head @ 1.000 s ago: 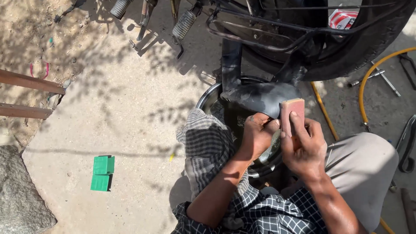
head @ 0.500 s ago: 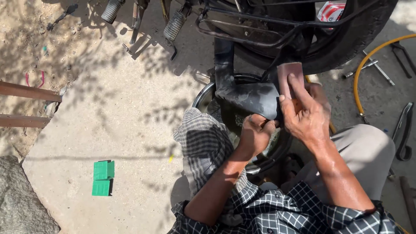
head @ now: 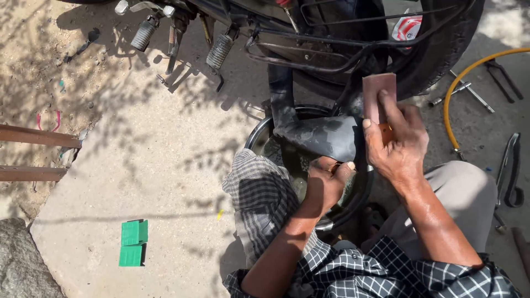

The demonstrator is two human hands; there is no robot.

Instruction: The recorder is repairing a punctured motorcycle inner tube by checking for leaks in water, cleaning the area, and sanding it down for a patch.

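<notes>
My right hand (head: pixel 398 144) holds a reddish-brown rectangular sanding block (head: pixel 379 94) upright, raised just off the black rubber inner tube (head: pixel 320 137). My left hand (head: pixel 326 182) grips the lower edge of that tube, which drapes over a round metal basin (head: pixel 259 137) with water in it. The tube runs up toward the motorcycle's rear tyre (head: pixel 441 49). A checked cloth (head: pixel 259 193) lies over my left knee beside the basin.
A motorcycle with springs and footrests (head: pixel 221 49) stands above the basin. A green box (head: pixel 133 243) lies on the concrete at lower left. A yellow hose (head: pixel 458 88), wrenches (head: pixel 469 91) and a black tyre lever (head: pixel 510 171) lie at right. Rusty bars (head: pixel 33 135) and a stone (head: pixel 22 259) are at left.
My right hand has lifted the sanding block up and to the right, off the tube. My left hand keeps its grip on the tube.
</notes>
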